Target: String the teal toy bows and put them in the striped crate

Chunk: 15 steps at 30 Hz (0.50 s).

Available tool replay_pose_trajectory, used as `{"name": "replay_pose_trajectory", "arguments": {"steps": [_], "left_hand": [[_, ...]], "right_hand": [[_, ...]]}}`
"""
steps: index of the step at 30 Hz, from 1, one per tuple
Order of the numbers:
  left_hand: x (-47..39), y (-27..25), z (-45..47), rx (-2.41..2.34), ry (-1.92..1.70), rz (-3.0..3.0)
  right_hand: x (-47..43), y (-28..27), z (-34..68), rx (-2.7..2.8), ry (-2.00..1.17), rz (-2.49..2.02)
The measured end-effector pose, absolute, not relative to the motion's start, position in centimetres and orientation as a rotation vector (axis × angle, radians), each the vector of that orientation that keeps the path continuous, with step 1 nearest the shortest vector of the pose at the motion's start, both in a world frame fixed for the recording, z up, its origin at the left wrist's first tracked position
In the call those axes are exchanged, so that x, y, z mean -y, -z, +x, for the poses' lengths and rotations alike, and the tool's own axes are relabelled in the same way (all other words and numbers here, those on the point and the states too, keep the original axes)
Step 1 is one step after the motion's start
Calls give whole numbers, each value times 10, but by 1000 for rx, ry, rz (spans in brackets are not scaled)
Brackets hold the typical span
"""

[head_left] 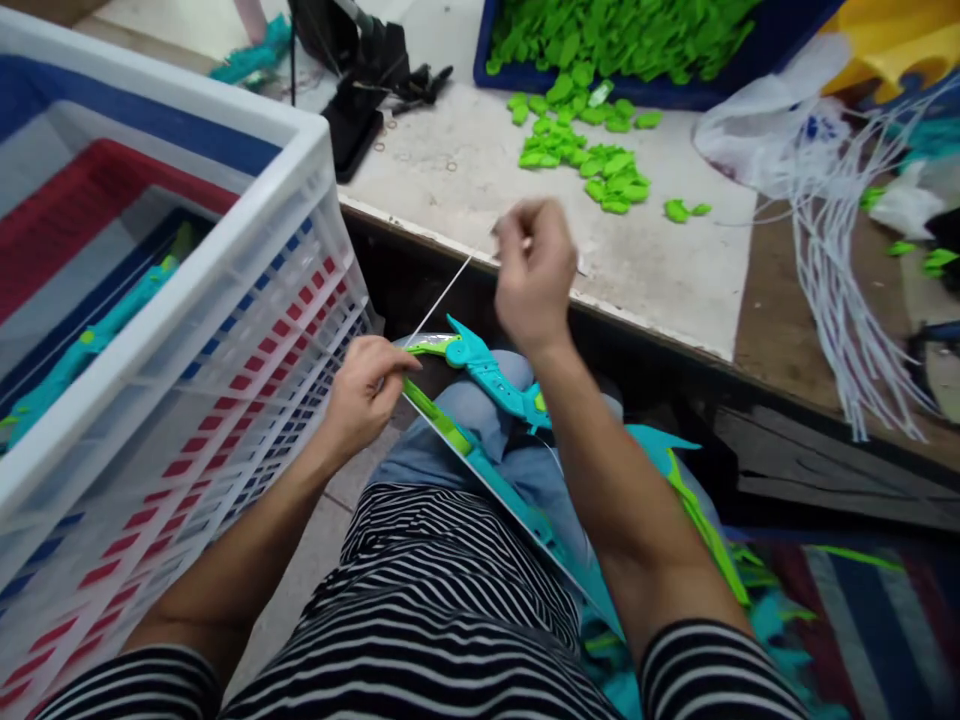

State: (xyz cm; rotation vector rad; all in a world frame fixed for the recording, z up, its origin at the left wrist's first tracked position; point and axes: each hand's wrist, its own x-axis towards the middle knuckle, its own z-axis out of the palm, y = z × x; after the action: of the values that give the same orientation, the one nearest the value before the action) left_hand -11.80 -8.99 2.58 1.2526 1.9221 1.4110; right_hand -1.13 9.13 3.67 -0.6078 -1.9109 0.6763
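A turquoise and lime-green plastic toy bow [491,385] lies across my lap, with a white cord running along its near side. My left hand [367,390] is closed in a pinch on its lime-green end. From that end a loose length of white string [442,295] stretches up toward my right hand [534,270]. My right hand is closed with the fingertips together, slightly blurred, above the bow near the table edge. The string seems to lead into its fingers, though the last bit is smeared. My right forearm hides part of the bow.
At left stands a white plastic crate [315,150] holding turquoise pieces. Small green parts [615,175] lie on the worktable [450,190] before a blue bin [480,70] full of them. White strings [832,300] hang over the edge at right. More turquoise and green pieces [772,610] sit lower right.
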Motion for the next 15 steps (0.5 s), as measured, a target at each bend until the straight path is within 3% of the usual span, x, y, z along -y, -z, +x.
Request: {"name": "replay_pose_trajectory", "arguments": {"steps": [5,12,15], "left_hand": [[75,-34,-130,-1475,-1516,607],[87,-70,-138,-1931,-1376,830],[89,-69,-130,-1839,-1506,716]], "right_hand": [[13,-16,-13,2000,-717,-396],[24,13,-23,2034,-848,-406],[23,12,-26,1989,-864,-411]]}}
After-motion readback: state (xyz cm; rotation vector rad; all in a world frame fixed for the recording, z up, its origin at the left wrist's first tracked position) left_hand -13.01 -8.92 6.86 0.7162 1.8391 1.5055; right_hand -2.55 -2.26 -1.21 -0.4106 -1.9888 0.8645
